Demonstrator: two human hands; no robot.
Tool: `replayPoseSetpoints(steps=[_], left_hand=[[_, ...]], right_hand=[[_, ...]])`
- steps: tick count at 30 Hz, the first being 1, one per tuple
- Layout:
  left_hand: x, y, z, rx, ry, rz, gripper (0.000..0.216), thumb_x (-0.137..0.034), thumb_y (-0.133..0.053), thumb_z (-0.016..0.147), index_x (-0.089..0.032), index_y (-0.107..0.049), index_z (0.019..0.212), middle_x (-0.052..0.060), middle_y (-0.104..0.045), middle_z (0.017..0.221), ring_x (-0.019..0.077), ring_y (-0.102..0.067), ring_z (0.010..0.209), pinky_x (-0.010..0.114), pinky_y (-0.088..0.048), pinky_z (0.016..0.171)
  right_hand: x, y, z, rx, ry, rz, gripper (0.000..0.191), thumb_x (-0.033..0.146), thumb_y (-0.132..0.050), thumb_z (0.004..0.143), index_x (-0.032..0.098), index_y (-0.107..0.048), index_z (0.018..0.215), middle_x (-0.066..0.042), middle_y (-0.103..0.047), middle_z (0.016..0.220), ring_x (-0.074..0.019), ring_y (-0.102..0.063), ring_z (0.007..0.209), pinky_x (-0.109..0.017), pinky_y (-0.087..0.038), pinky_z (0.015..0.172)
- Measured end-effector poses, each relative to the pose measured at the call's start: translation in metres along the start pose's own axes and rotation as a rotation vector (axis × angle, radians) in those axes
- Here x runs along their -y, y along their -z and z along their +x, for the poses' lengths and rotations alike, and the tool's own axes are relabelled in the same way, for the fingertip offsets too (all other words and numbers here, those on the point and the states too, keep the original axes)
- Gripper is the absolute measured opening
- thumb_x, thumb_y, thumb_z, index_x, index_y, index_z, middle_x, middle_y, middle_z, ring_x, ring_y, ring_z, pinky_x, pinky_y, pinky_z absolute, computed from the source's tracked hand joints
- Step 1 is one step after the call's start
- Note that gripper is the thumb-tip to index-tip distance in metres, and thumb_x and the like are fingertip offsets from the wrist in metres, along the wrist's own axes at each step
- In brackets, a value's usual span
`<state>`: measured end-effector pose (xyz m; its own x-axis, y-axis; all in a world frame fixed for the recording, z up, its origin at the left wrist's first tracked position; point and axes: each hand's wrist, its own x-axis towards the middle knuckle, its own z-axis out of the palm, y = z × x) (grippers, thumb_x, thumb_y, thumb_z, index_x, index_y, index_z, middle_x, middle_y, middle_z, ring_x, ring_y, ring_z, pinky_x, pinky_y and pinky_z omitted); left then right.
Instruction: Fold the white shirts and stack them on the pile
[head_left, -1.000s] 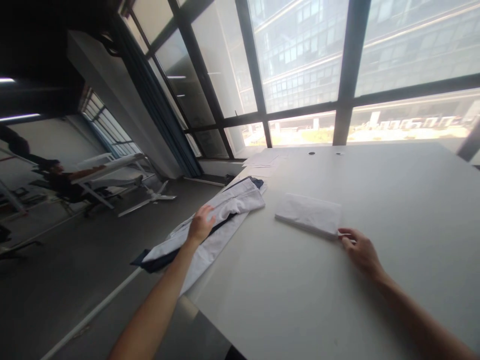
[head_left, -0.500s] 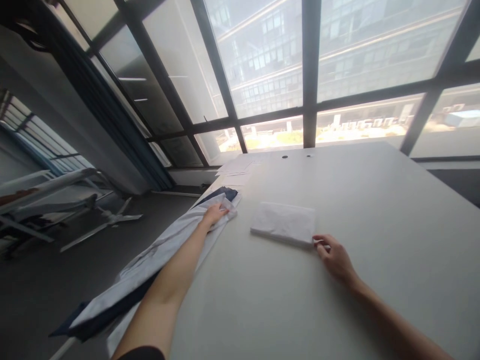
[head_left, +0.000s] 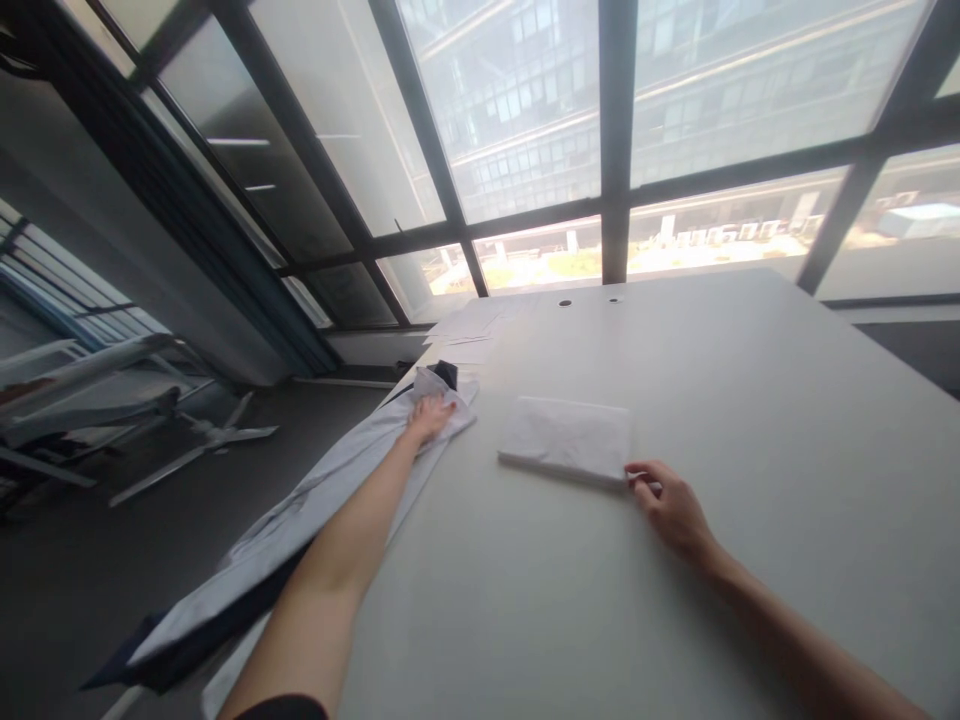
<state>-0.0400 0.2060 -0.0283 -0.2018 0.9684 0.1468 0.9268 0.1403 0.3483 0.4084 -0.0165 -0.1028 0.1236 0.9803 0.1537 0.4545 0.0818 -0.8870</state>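
Note:
My left hand (head_left: 429,416) lies on the far end of a long white and dark blue garment (head_left: 315,505) that hangs over the left edge of the white table (head_left: 750,420); its fingers are stretched over the cloth. My right hand (head_left: 673,502) rests on the table at the near right corner of a folded white cloth (head_left: 568,440), fingers curled with the fingertips touching that corner.
Several sheets of paper (head_left: 469,330) lie at the table's far left corner. Two small round holes (head_left: 565,302) sit near the far edge. Big windows stand behind the table. Folded tables or frames (head_left: 112,390) stand on the dark floor to the left.
My left hand slid along the garment from its middle to its far end. The right hand stayed at the folded cloth's corner. The view turned right.

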Motion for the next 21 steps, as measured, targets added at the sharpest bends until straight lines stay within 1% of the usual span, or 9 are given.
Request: replayPoseSetpoints(steps=[2, 4, 6, 7, 10, 12, 13, 17, 21], left_hand=[[-0.007, -0.014, -0.01, 0.033, -0.028, 0.059, 0.066, -0.062, -0.053, 0.091, -0.014, -0.054, 0.137, 0.025, -0.043, 0.152, 0.0433, -0.031, 0.145, 0.064, -0.022, 0.113], [-0.016, -0.018, -0.019, 0.029, -0.058, 0.107, 0.069, -0.059, -0.053, 0.091, -0.013, -0.049, 0.143, 0.026, -0.035, 0.157, 0.0462, -0.021, 0.148, 0.07, -0.015, 0.113], [-0.03, -0.015, -0.03, 0.002, -0.124, 0.133, 0.068, -0.051, -0.048, 0.095, -0.01, -0.043, 0.148, 0.026, -0.028, 0.16, 0.0446, -0.015, 0.15, 0.07, -0.011, 0.114], [-0.039, -0.014, -0.038, -0.01, -0.175, 0.138, 0.065, -0.047, -0.045, 0.097, -0.01, -0.04, 0.15, 0.023, -0.027, 0.161, 0.041, -0.014, 0.151, 0.066, -0.011, 0.117], [-0.074, -0.021, -0.073, 0.008, -0.453, 0.12, 0.055, -0.043, -0.039, 0.101, -0.02, -0.042, 0.151, 0.01, -0.037, 0.16, 0.0267, -0.023, 0.151, 0.048, -0.016, 0.123], [-0.099, -0.037, -0.102, 0.069, -0.706, 0.093, 0.052, -0.047, -0.037, 0.102, -0.026, -0.046, 0.149, 0.006, -0.041, 0.158, 0.0245, -0.027, 0.15, 0.046, -0.018, 0.123], [-0.111, -0.047, -0.116, 0.097, -0.758, 0.085, 0.052, -0.048, -0.036, 0.102, -0.028, -0.046, 0.149, 0.005, -0.04, 0.159, 0.025, -0.027, 0.15, 0.048, -0.018, 0.122], [-0.154, -0.081, -0.155, 0.118, -0.642, 0.095, 0.054, -0.047, -0.035, 0.102, -0.028, -0.043, 0.152, 0.008, -0.033, 0.162, 0.0324, -0.025, 0.15, 0.059, -0.017, 0.12], [-0.192, -0.099, -0.185, 0.147, -0.627, 0.087, 0.058, -0.049, -0.038, 0.1, -0.029, -0.04, 0.154, 0.011, -0.029, 0.163, 0.0377, -0.023, 0.15, 0.063, -0.017, 0.118]], right_hand=[[-0.001, -0.001, 0.0, -0.003, 0.009, 0.008, 0.03, 0.029, -0.048, 0.085, 0.02, -0.069, 0.104, -0.008, -0.073, 0.1, -0.021, -0.071, 0.086, -0.033, -0.054, 0.081], [-0.002, -0.002, 0.001, -0.01, 0.017, 0.018, 0.03, 0.028, -0.048, 0.085, 0.02, -0.069, 0.103, -0.008, -0.073, 0.1, -0.021, -0.071, 0.085, -0.034, -0.054, 0.081], [-0.004, -0.003, 0.003, -0.02, 0.025, 0.027, 0.029, 0.027, -0.049, 0.084, 0.02, -0.069, 0.103, -0.008, -0.073, 0.101, -0.0212, -0.071, 0.086, -0.034, -0.055, 0.081], [-0.005, -0.003, 0.004, -0.024, 0.028, 0.032, 0.029, 0.027, -0.049, 0.083, 0.02, -0.07, 0.102, -0.008, -0.073, 0.102, -0.0212, -0.071, 0.086, -0.034, -0.055, 0.081], [-0.005, -0.005, 0.005, -0.034, 0.028, 0.052, 0.028, 0.026, -0.05, 0.082, 0.02, -0.07, 0.101, -0.008, -0.074, 0.101, -0.0211, -0.071, 0.085, -0.034, -0.055, 0.079], [-0.003, -0.005, 0.005, -0.048, 0.034, 0.071, 0.027, 0.026, -0.051, 0.082, 0.02, -0.07, 0.1, -0.008, -0.074, 0.099, -0.0213, -0.071, 0.083, -0.034, -0.056, 0.078], [-0.002, -0.006, 0.005, -0.056, 0.039, 0.084, 0.028, 0.025, -0.051, 0.082, 0.019, -0.07, 0.1, -0.009, -0.074, 0.098, -0.0215, -0.071, 0.083, -0.034, -0.056, 0.078], [0.005, 0.002, 0.007, -0.176, 0.05, 0.132, 0.029, 0.024, -0.049, 0.08, 0.018, -0.071, 0.098, -0.009, -0.074, 0.091, -0.0216, -0.069, 0.076, -0.034, -0.056, 0.069], [0.008, 0.032, 0.019, -0.389, 0.075, 0.111, 0.03, 0.024, -0.047, 0.08, 0.017, -0.07, 0.097, -0.012, -0.071, 0.1, -0.0237, -0.065, 0.086, -0.035, -0.056, 0.072]])
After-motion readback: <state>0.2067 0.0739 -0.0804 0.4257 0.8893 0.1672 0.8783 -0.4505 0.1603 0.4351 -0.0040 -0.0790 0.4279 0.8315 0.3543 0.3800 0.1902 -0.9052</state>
